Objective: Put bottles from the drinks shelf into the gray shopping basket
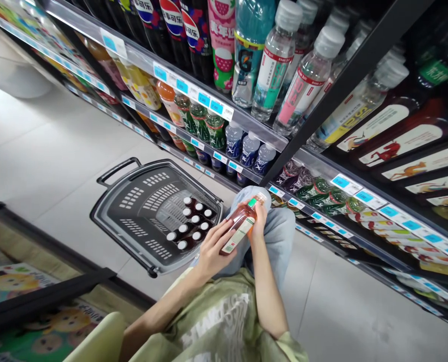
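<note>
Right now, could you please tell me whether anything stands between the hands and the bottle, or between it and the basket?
Nothing visible separates the left hand or right hand from the bottle: both hold it. Toward the basket, the left hand and part of the jeans lie between in this view.

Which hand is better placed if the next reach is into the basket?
Probably left. The left hand holds the bottle on the side nearer the basket. The right hand is at the bottle's other end, farther away. Both are occupied, so left would first need to let go.
</note>
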Demonstrator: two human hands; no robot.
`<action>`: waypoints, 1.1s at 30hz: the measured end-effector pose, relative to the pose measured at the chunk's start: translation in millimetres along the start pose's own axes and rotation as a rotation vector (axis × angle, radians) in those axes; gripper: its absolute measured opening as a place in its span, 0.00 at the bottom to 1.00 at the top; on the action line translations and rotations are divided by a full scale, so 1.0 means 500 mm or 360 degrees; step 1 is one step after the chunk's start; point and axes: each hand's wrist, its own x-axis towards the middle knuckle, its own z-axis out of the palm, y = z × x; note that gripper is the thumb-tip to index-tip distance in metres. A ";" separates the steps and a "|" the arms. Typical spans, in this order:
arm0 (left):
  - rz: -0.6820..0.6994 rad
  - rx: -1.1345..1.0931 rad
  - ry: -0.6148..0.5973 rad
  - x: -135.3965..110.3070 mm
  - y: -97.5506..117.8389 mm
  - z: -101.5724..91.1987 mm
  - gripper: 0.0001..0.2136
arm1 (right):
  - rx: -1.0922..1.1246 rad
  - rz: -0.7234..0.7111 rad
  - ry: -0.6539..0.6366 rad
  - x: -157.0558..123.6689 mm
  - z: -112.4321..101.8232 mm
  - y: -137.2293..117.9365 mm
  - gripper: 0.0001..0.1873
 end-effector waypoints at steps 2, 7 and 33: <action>-0.0180 -0.0021 -0.0006 0.007 -0.004 -0.009 0.25 | -0.0018 0.0041 -0.0028 0.003 0.005 0.000 0.22; -0.0309 -0.0116 -0.0139 0.009 -0.013 -0.016 0.31 | 0.0030 0.0044 0.0007 -0.003 0.007 -0.013 0.23; -0.0018 -0.0030 0.0042 -0.004 -0.009 0.012 0.31 | -0.0019 0.0098 0.0016 -0.016 -0.007 -0.035 0.21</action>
